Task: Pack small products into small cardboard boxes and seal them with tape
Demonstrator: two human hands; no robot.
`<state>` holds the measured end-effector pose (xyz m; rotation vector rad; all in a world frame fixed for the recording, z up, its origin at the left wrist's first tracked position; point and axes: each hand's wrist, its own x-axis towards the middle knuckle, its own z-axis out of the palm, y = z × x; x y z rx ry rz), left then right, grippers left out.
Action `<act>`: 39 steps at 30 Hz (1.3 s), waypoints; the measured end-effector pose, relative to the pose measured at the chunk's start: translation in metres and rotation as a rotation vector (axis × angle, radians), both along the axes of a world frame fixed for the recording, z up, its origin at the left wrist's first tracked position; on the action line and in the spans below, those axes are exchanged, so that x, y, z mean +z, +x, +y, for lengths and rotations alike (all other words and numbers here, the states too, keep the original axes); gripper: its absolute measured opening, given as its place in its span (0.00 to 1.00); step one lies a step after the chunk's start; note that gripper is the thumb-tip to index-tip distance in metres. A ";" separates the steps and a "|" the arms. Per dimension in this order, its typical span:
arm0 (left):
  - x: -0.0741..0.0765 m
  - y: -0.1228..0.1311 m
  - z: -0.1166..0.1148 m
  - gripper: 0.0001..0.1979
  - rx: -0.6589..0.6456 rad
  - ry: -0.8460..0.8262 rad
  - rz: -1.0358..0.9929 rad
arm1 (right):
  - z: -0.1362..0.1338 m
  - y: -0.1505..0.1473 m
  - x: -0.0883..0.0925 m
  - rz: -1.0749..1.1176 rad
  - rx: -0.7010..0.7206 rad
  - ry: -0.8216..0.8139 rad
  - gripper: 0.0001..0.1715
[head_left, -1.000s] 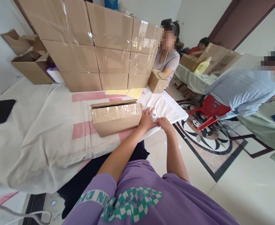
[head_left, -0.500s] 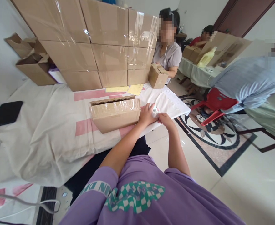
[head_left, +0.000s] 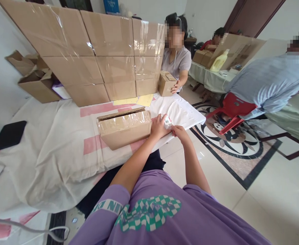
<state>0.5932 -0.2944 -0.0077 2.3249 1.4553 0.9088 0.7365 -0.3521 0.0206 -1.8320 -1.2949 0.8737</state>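
Note:
A roll of clear packing tape (head_left: 167, 121), with a white, green and reddish inner ring, is at the right part of the table. My left hand (head_left: 158, 126) is closed around its near side. With fingers pinched at the roll's right edge, my right hand (head_left: 179, 132) seems to grip the tape's end; the end itself is too small to make out. Just left of my left hand, a cardboard box (head_left: 125, 131) rests on the cloth with shiny tape along its upper side and a flap edge slightly raised.
Stacked taped cartons (head_left: 116, 68) form a wall at the back. Yellow paper sheets (head_left: 134, 100) lie before them. Across the table a person holds a small carton (head_left: 166, 84). A black tablet-like slab (head_left: 9, 135) lies left. A red chair (head_left: 237, 105) stands right, with someone seated.
The view has shifted slightly. The co-worker's hand has come round to the front side of the small carton. My hands stay on the tape roll in nearly the same pose.

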 end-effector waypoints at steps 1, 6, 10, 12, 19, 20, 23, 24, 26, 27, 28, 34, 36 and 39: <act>0.000 0.000 0.000 0.46 -0.004 -0.005 -0.004 | -0.004 0.000 0.001 -0.019 -0.038 0.029 0.19; 0.000 -0.001 0.004 0.50 -0.036 -0.054 -0.017 | -0.026 -0.003 0.006 -0.224 -0.114 0.471 0.13; -0.002 -0.002 0.005 0.48 -0.043 -0.056 -0.018 | -0.027 -0.003 0.001 -0.498 0.048 0.620 0.19; -0.004 -0.002 0.004 0.45 -0.040 -0.030 -0.023 | -0.024 -0.002 -0.008 -0.620 0.081 0.621 0.20; -0.006 -0.003 0.003 0.42 -0.040 0.028 -0.052 | -0.025 0.001 -0.036 -0.816 0.066 0.610 0.24; -0.005 -0.003 0.003 0.41 -0.041 0.036 -0.058 | -0.026 0.002 -0.037 -0.829 0.060 0.604 0.23; -0.003 -0.003 0.002 0.39 -0.049 0.051 -0.064 | -0.027 0.005 -0.036 -0.865 0.062 0.580 0.23; -0.003 -0.003 0.002 0.39 -0.051 0.050 -0.065 | -0.027 0.007 -0.035 -0.874 0.062 0.569 0.23; -0.002 -0.003 0.002 0.40 -0.051 0.044 -0.073 | -0.026 0.009 -0.034 -0.883 0.057 0.550 0.23; -0.002 -0.003 0.002 0.41 -0.051 0.043 -0.079 | -0.026 0.009 -0.034 -0.882 0.050 0.544 0.23; -0.002 -0.003 0.003 0.42 -0.052 0.044 -0.087 | -0.026 0.009 -0.035 -0.879 0.041 0.543 0.24; -0.006 -0.003 0.004 0.39 -0.054 0.060 -0.090 | -0.032 0.000 -0.039 -0.888 0.049 0.570 0.25; -0.006 -0.003 0.004 0.39 -0.051 0.048 -0.079 | -0.034 -0.002 -0.039 -0.901 0.060 0.569 0.24; -0.004 -0.002 0.003 0.41 -0.044 0.044 -0.069 | -0.035 -0.001 -0.035 -0.910 0.022 0.570 0.22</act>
